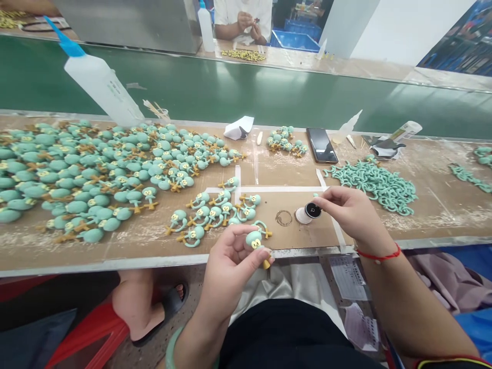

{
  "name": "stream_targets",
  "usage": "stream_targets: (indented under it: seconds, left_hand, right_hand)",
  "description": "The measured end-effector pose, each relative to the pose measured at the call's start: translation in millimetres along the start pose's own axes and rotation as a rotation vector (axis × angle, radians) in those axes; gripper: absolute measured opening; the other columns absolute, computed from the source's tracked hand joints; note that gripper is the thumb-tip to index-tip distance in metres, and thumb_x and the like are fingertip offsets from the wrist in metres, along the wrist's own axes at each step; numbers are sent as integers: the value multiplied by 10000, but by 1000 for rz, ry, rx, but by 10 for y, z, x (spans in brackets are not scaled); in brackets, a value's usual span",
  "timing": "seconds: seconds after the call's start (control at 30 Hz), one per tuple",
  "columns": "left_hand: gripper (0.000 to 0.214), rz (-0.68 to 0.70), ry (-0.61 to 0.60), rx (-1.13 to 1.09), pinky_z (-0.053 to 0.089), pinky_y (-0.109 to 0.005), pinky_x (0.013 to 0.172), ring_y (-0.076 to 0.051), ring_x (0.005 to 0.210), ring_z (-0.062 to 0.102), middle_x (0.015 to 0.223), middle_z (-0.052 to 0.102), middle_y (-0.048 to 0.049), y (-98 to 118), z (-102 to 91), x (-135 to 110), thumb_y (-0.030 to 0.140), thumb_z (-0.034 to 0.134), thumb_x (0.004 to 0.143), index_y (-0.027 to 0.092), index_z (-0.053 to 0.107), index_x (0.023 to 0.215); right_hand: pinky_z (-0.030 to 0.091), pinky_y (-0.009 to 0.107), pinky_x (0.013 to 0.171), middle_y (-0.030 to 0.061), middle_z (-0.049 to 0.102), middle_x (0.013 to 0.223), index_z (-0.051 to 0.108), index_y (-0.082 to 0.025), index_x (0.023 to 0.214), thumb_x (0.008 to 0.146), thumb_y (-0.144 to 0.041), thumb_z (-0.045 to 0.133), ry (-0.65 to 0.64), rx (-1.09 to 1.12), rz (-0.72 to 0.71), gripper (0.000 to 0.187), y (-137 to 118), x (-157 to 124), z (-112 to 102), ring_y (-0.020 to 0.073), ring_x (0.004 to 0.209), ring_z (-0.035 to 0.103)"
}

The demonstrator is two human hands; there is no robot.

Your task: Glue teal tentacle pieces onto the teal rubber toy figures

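Note:
My left hand point(228, 271), low at the table's front edge, pinches a small green figurine point(254, 240) with a round head, yellow eyes and an orange-brown base. My right hand point(349, 215) has thumb and fingertips closed on a small green curved piece point(315, 195), mostly hidden by the fingers. Right under those fingertips stands a small white container with a black round top point(312, 210); whether they touch it I cannot tell. A thin metal ring point(284, 218) lies to its left. Several figurines with curved arms point(215, 212) lie just beyond my left hand.
A large pile of armless figurines point(84, 174) covers the left. Green curved pieces point(376, 184) are heaped at right. Behind stand a phone point(322, 145), a small figurine cluster point(286, 141) and a blue-tipped white bottle point(100, 87). A person point(244, 23) works across the green belt point(230, 92).

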State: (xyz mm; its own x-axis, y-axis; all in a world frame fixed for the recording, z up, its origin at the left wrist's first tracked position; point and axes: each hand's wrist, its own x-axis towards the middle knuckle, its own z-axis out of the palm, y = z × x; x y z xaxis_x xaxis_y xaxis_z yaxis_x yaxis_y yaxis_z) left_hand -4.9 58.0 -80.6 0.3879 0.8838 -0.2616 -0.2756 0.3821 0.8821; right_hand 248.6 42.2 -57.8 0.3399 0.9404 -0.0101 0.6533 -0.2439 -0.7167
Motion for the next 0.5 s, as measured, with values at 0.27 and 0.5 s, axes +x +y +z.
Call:
stream_targets:
  seconds: [0.27, 0.5]
  left_hand:
    - [304, 0, 17, -15, 571, -243, 598, -159, 615, 698, 698, 711, -4, -9, -15, -5, 236, 806, 720, 191, 626, 961]
    - [309, 6, 12, -6, 566, -237, 604, -156, 622, 699, 709, 711, -4, -25, -5, -18, 237, 798, 735, 195, 616, 981]
  right_hand:
    - [382, 293, 615, 17, 624, 682, 618, -213, 697, 843, -525, 599, -32, 0, 16, 345, 4, 4, -15, 196, 671, 557]
    - [381, 283, 666, 10, 613, 726, 575, -195, 722, 882, -513, 568, -105, -12, 5, 356, 66, -38, -126, 182, 717, 556]
